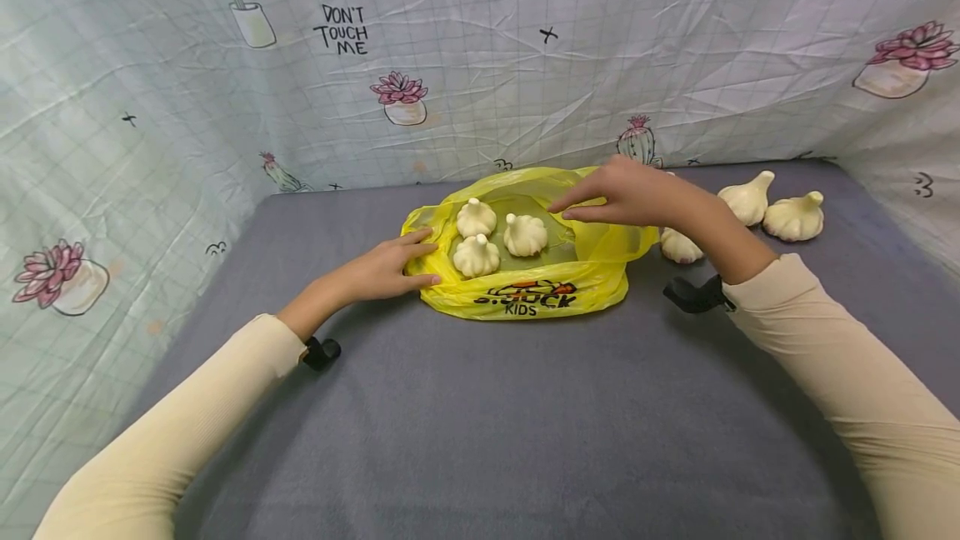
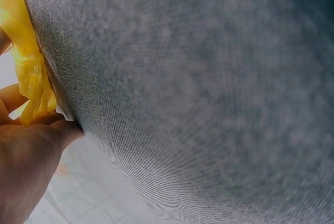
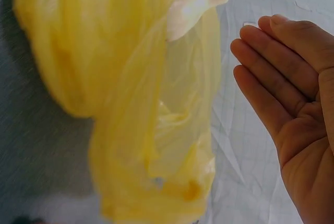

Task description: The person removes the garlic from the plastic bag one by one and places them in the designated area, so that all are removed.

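A yellow plastic bag [image 1: 525, 311] with printed lettering lies with its mouth spread wide. Inside it sit three garlic bulbs, one at the back left [image 1: 476, 217], one at the front left [image 1: 476, 256] and one further right [image 1: 526, 235]. My left hand [image 1: 386, 267] holds the bag's left edge, where crumpled film [image 2: 34, 72] passes among the fingers in the left wrist view. Over the bag's right side hovers my right hand [image 1: 626, 192], holding nothing. In the right wrist view its fingers [image 3: 271, 72] are extended, beside the bag and a pale garlic bulb [image 3: 193, 4].
More garlic bulbs lie right of the bag: one by its edge [image 1: 681, 247], partly behind my right forearm, and two further back, the nearer [image 1: 746, 200] and the outer [image 1: 795, 217]. A patterned cloth [image 1: 480, 65] hangs behind the grey table surface [image 1: 480, 423].
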